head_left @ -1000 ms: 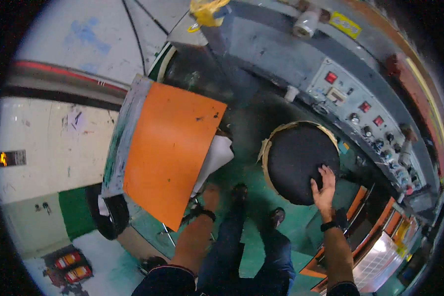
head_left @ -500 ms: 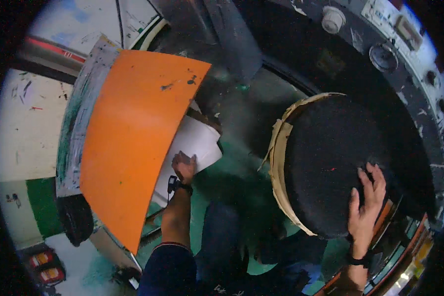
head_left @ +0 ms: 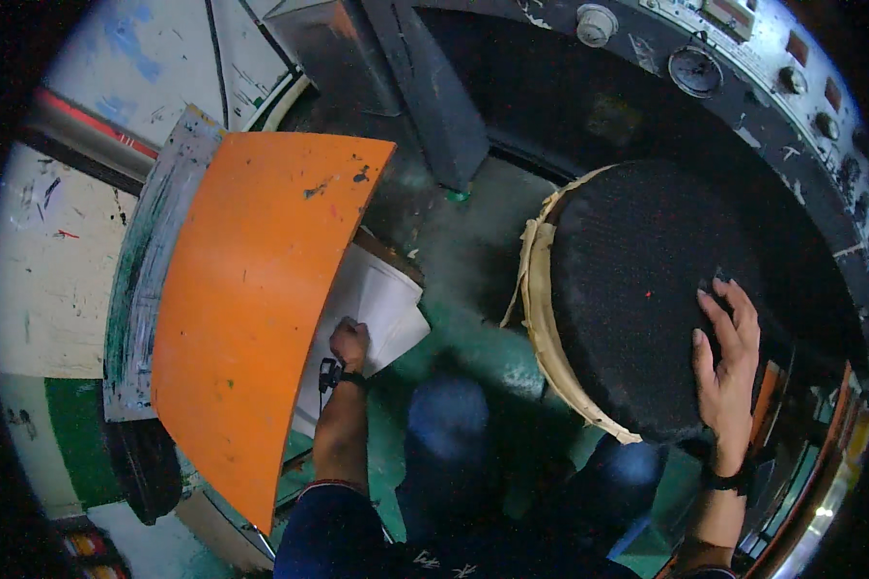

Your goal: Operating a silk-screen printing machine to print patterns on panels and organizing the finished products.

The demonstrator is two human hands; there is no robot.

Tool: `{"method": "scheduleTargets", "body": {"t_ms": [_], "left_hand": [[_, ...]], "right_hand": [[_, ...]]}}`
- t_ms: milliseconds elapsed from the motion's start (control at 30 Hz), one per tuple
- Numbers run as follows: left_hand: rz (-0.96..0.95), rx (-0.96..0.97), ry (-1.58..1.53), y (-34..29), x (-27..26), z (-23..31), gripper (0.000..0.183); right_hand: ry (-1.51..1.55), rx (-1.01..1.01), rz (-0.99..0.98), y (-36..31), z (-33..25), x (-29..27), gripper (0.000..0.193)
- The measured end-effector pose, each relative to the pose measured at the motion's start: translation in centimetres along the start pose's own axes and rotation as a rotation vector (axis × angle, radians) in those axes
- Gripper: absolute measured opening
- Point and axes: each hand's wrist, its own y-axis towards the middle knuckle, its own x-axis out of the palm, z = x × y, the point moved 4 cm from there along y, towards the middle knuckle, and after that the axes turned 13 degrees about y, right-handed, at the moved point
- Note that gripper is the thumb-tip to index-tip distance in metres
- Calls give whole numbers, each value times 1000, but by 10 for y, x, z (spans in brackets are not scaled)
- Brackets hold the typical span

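Below the curved orange panel (head_left: 251,289), a stack of white sheets (head_left: 394,338) shows at its right side, the rest hidden under the panel. My left hand (head_left: 350,343), a dark device strapped at the wrist, is at these sheets, its fingers curled in and seemingly closed on a white sheet; the fingertips are hard to see. On the right, my right hand (head_left: 730,362) rests fingers apart on the right part of a black, rounded, mesh-like surface (head_left: 628,299). Frayed beige tape (head_left: 543,299) runs along that surface's left edge. A dark band circles my right wrist.
A dark machine with a round gauge (head_left: 695,71), a pale knob (head_left: 597,25) and a control panel (head_left: 792,77) curves round the far right. A paint-streaked grey board (head_left: 150,280) adjoins the orange panel. My knees (head_left: 446,415) are over the green floor (head_left: 483,338).
My left hand has drawn slightly nearer and left, its fingers now curled in. The sheets look more fanned. My right hand stays on the black surface, while the whole view has shifted.
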Motion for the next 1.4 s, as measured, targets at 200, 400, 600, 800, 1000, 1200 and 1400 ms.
{"method": "scheduleTargets", "body": {"t_ms": [200,400,600,800,1000,1200,1400], "left_hand": [[-76,-70,-353,-39,-86,25,19],[-269,-44,-736,-106,-230,96,7],[-345,145,-823,-140,-446,197,1],[-612,474,-947,-130,-648,285,10],[26,936,-751,-7,-827,353,81],[-647,1036,-686,36,-816,445,43],[-808,535,-1383,120,-821,526,26]], "right_hand": [[0,-44,19,3,-6,-4,36],[88,-41,-91,17,-14,-13,44],[817,320,-689,-9,-143,-63,96],[1224,504,-290,-6,-260,-141,57],[932,107,-622,63,-258,-326,41],[723,-33,-398,112,-239,-420,56],[541,456,-426,90,-69,-464,40]]}}
